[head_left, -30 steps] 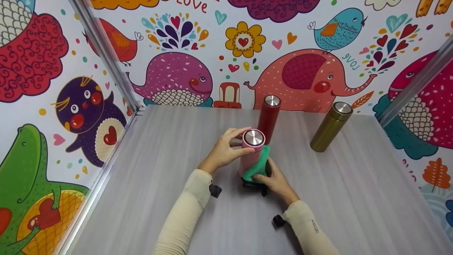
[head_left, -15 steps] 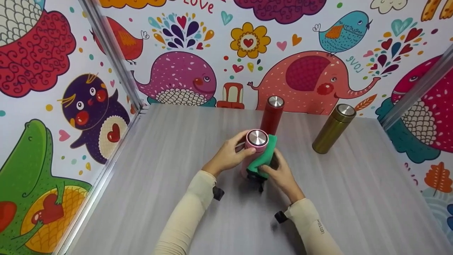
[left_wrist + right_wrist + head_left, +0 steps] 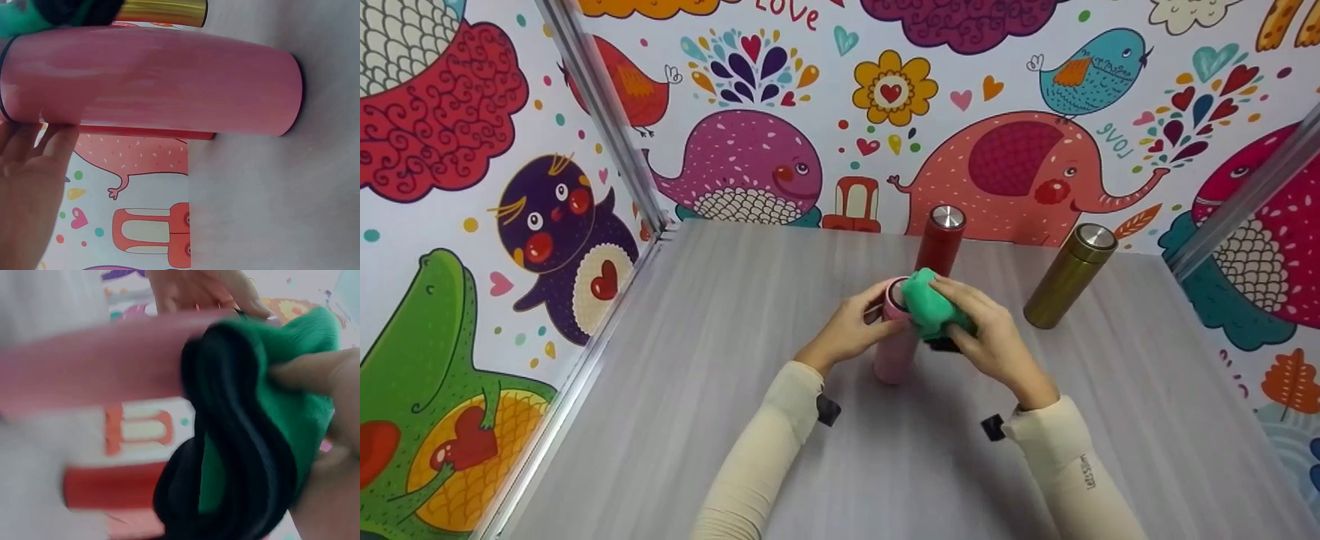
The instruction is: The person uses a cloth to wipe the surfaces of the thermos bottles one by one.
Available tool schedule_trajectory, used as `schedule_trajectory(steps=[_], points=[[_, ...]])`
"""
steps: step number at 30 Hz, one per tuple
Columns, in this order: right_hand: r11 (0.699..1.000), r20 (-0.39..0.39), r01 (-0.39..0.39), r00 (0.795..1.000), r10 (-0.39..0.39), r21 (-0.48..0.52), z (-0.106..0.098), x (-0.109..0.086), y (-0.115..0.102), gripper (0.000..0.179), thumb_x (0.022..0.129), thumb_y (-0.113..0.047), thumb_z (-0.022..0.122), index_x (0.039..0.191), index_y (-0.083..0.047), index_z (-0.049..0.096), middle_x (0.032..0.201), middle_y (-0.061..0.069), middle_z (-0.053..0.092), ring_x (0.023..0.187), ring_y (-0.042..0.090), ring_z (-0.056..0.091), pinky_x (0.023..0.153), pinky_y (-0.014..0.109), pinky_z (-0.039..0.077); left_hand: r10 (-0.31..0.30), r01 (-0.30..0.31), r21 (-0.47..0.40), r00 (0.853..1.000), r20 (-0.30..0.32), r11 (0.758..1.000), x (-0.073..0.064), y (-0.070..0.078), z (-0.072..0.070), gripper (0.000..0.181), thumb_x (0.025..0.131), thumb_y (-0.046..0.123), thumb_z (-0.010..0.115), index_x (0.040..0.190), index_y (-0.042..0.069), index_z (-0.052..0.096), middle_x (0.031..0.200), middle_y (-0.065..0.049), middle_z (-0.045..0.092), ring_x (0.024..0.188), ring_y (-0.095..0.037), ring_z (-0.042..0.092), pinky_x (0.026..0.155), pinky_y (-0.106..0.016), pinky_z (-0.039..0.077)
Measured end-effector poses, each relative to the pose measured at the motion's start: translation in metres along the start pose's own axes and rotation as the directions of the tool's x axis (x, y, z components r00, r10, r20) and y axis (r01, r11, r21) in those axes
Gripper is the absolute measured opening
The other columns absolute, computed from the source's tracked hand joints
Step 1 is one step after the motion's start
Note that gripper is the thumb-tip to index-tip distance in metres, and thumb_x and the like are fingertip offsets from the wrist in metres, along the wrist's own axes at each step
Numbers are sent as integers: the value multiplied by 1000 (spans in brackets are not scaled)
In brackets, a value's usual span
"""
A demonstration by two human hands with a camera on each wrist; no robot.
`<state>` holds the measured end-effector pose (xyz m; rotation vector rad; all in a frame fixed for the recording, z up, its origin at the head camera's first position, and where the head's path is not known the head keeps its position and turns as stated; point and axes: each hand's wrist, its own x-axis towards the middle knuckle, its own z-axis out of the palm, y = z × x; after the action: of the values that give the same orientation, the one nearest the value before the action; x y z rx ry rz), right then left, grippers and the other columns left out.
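Note:
A pink thermos flask [image 3: 894, 358] stands upright near the middle of the table. My left hand [image 3: 847, 328] grips its upper part, fingers behind and thumb in front; in the left wrist view, the fingertips touch the flask [image 3: 169, 84] near its dark neck ring. My right hand [image 3: 990, 334] holds a bunched green cloth [image 3: 928, 304] against the flask's top right, partly covering the steel lid. Seen from the right wrist, the cloth [image 3: 304, 410] has a thick black border [image 3: 242, 422] that hangs in folds, with fingers pressed into the green part.
Right behind the pink flask stands a red thermos flask [image 3: 940, 251], partly hidden. A gold-green flask [image 3: 1061, 289] is farther right on the grey wood-look table [image 3: 735, 300]. Walls printed with cartoon animals [image 3: 997, 180] close off the back and sides.
My right hand has lifted the green cloth from the flask's lower right side up to its top, turning over it. My left hand keeps its grip near the lid.

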<state>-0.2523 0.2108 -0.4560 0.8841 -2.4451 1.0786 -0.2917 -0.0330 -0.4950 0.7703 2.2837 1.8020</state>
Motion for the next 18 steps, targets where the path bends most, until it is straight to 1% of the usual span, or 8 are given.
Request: schedule_trajectory(steps=[1, 2, 4, 7, 10, 13, 16, 18], points=[[994, 18, 38, 999, -36, -105, -5, 1, -4, 72, 83, 12, 74, 146, -18, 55, 146, 6, 53, 124, 31, 53, 101, 55, 46, 9, -9, 2, 1000, 0, 1000, 0, -1, 0, 72, 90, 44, 73, 152, 24, 43, 146, 7, 50, 133, -13, 48, 106, -30, 43], [978, 36, 69, 997, -63, -197, -8, 2, -8, 73, 81, 12, 76, 145, -18, 56, 144, 7, 54, 121, 32, 55, 98, 54, 49, 17, -17, 7, 1000, -2, 1000, 0, -1, 0, 71, 91, 42, 73, 153, 22, 43, 147, 6, 50, 132, -14, 48, 105, -30, 43], [927, 68, 122, 992, -105, -356, -13, 4, -15, 76, 76, 10, 81, 143, -17, 58, 141, 9, 56, 112, 34, 58, 91, 51, 54, 33, -33, 14, 999, -5, 999, 0, -2, 0, 70, 93, 37, 73, 153, 19, 42, 147, 3, 50, 132, -15, 49, 105, -31, 44], [848, 110, 173, 985, -137, -500, -18, 5, -27, 74, 73, 3, 86, 140, -16, 61, 137, 12, 59, 103, 36, 59, 82, 48, 56, 37, -37, 24, 999, -7, 999, 0, -3, 1, 69, 93, 34, 73, 153, 17, 42, 147, 1, 50, 132, -17, 49, 104, -31, 44], [784, 152, 226, 974, -169, -578, -18, 5, -38, 70, 73, -1, 88, 137, -16, 64, 134, 13, 61, 100, 36, 60, 77, 47, 56, 19, -19, 31, 1000, -8, 999, -1, -3, 1, 70, 94, 33, 73, 154, 16, 41, 148, 0, 49, 133, -19, 49, 104, -32, 44], [737, 208, 289, 957, -203, -611, -14, 7, -51, 70, 72, -4, 89, 136, -17, 65, 133, 14, 62, 103, 38, 59, 78, 49, 56, 18, -18, 48, 1000, -3, 999, -1, -3, 2, 69, 95, 31, 72, 154, 16, 40, 149, 0, 48, 134, -19, 48, 104, -31, 44], [696, 272, 347, 936, -222, -629, -8, 16, -62, 70, 72, -8, 90, 137, -16, 64, 134, 13, 62, 106, 38, 58, 82, 51, 55, 80, -80, 70, 997, 5, 994, 0, -5, 1, 64, 98, 23, 67, 155, 14, 39, 149, -2, 49, 133, -19, 49, 106, -32, 43], [676, 318, 374, 924, -211, -636, -5, 25, -67, 68, 75, -9, 89, 138, -16, 63, 134, 13, 62, 107, 37, 58, 83, 50, 54, 128, -127, 83, 992, 2, 988, 0, -6, 0, 60, 100, 18, 65, 154, 12, 40, 148, -4, 50, 133, -18, 49, 107, -33, 42]])
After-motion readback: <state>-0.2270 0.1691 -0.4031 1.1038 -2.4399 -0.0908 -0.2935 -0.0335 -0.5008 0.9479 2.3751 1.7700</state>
